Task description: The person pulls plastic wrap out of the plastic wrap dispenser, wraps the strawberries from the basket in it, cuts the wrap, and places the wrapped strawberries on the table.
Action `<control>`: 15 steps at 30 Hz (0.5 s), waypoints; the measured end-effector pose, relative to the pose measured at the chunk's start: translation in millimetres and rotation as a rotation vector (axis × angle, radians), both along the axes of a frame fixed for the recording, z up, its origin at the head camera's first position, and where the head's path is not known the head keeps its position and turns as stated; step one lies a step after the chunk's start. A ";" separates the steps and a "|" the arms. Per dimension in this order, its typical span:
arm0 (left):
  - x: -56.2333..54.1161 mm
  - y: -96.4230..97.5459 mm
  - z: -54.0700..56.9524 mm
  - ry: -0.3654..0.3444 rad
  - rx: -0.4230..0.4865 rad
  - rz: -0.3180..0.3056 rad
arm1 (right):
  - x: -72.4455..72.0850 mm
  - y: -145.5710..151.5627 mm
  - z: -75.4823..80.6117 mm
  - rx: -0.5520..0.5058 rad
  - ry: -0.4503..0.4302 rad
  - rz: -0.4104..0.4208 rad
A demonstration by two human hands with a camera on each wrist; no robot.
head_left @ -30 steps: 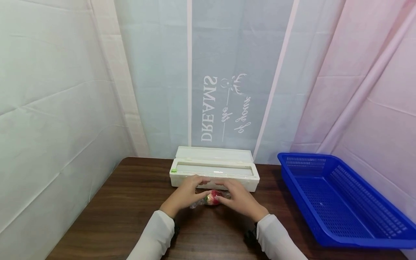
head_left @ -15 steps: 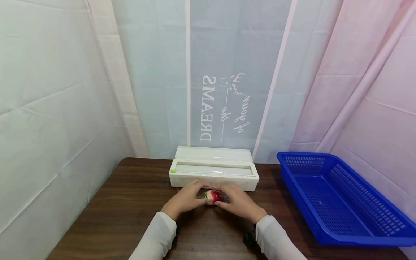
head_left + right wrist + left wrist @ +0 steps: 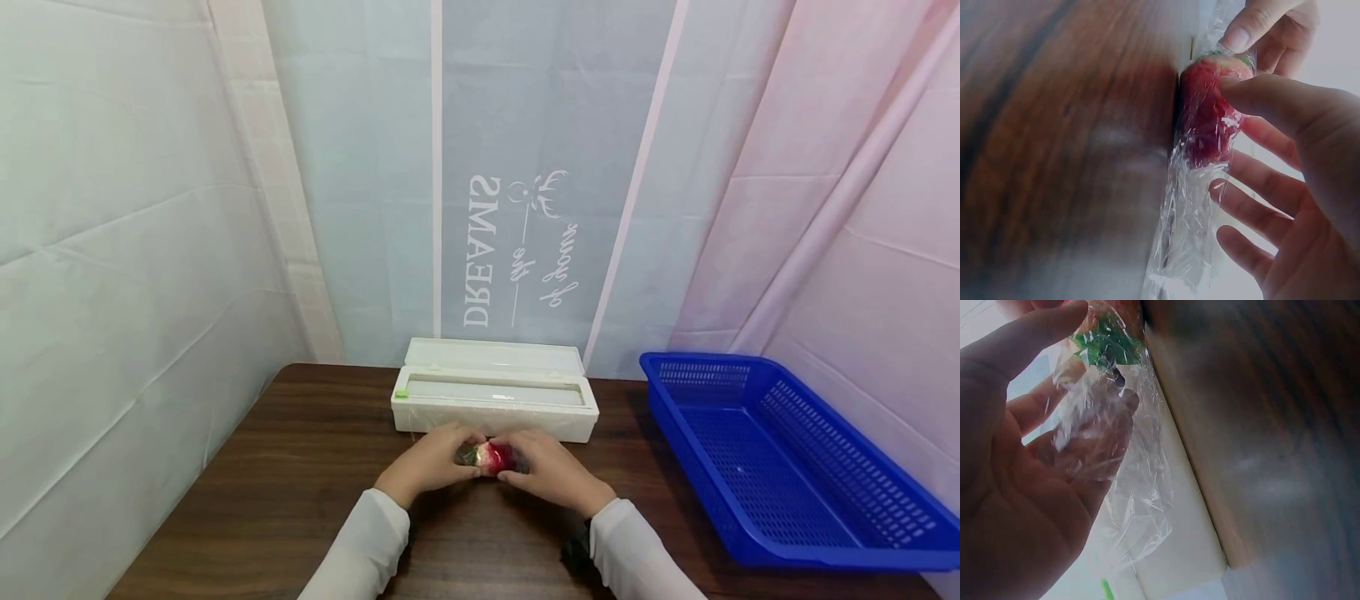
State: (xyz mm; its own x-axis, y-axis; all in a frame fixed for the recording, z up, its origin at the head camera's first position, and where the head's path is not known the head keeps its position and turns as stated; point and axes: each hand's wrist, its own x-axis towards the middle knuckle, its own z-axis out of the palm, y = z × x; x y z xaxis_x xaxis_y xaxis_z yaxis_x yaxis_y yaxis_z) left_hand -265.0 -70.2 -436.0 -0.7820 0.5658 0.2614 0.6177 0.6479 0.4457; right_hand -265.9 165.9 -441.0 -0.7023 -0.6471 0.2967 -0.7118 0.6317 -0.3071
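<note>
A red strawberry [image 3: 492, 458] with a pale top and green leaves lies sideways, wrapped in clear cling film [image 3: 1188, 219]. My left hand [image 3: 429, 460] pinches its leafy end between thumb and fingers. From the other side my right hand [image 3: 553, 468] grips the red body, thumb in front and forefinger behind. In the right wrist view, the remaining right fingers spread loosely beside the trailing film. Crumpled film also hangs past the leaves [image 3: 1107, 347] over the left fingers in the left wrist view.
Just behind the hands stands a white cling film dispenser [image 3: 495, 423], lid [image 3: 495, 355] raised, with a green slider [image 3: 401, 394] at its left. A blue plastic basket [image 3: 720, 500] sits on the right of the brown table [image 3: 285, 475]. Cloth walls enclose the table's back and sides.
Both hands have drawn in around the strawberry, and their fingers now lie closer on it. The strawberry appears slightly turned, with the film gathered nearer to it. Dispenser and basket stay put.
</note>
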 end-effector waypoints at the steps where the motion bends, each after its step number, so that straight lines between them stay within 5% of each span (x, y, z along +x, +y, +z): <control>1: -0.4 -0.2 -0.6 -0.003 -0.006 -0.001 | 0.2 -0.1 0.1 0.002 -0.002 -0.001; 15: 2.0 -5.0 2.8 -0.173 0.022 -0.033 | 4.8 -0.9 3.1 0.039 -0.038 0.024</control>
